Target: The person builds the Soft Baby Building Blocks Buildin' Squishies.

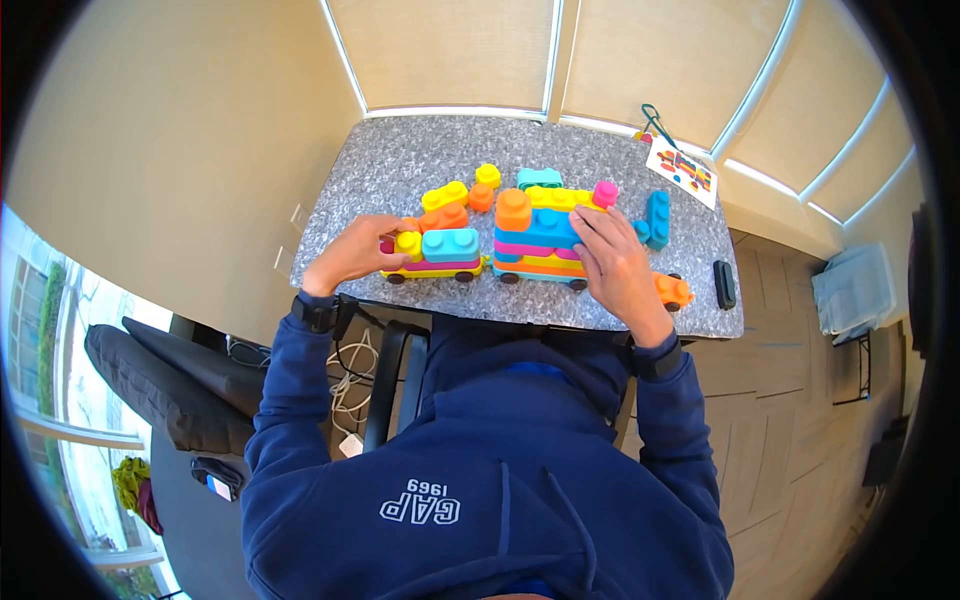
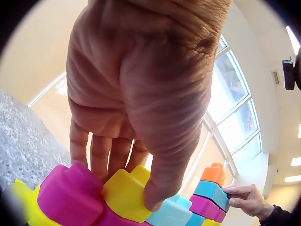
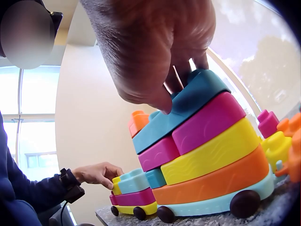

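Note:
My left hand pinches a small yellow block between thumb and fingers. That block sits on the small wheeled car, between a magenta block and a light blue block. On the taller wheeled stack beside it, my right hand grips the long blue block at the top, thumb on the near side and fingers over the far side. Magenta, yellow and orange layers lie beneath it. An orange block stands on the stack's left end.
Loose yellow, orange and teal blocks lie behind the cars. At the right are a blue block, an orange wheeled piece, a black case and a picture card on the speckled table.

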The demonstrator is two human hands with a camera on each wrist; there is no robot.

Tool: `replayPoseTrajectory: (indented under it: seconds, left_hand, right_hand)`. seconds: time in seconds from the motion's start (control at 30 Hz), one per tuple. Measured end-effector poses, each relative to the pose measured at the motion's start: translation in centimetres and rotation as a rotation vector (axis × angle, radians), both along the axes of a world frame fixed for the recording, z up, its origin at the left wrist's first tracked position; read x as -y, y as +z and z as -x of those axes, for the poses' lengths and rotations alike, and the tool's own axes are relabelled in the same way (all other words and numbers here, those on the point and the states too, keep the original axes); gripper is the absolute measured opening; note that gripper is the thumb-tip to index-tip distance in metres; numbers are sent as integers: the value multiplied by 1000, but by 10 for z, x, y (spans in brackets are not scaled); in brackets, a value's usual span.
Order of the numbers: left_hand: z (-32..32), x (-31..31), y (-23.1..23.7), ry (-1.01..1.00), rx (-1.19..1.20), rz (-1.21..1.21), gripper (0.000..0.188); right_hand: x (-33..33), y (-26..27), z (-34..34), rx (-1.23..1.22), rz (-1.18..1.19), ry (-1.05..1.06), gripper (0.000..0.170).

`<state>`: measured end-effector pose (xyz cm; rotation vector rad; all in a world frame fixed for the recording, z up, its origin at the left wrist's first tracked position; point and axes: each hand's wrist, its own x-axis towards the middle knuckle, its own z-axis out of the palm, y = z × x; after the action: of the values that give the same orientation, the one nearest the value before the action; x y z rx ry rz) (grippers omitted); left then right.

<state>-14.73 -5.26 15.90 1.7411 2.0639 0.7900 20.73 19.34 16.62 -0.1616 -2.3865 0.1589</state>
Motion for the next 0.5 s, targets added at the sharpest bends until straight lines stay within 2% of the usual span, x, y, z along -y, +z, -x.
replayPoseTrajectory:
  seconds: [0.2, 0.4, 0.5]
  left_hand:
    - [5, 1, -1, 46, 142, 105, 46]
    - [11, 0, 3, 30, 93, 135, 48]
    - [46, -9, -15, 124, 96, 1, 45]
  right_hand:
    - [0, -1, -1, -3, -1, -4, 40]
    - [2, 0, -3, -31, -2, 6, 39]
    - [1, 0, -3, -39, 8, 15, 39]
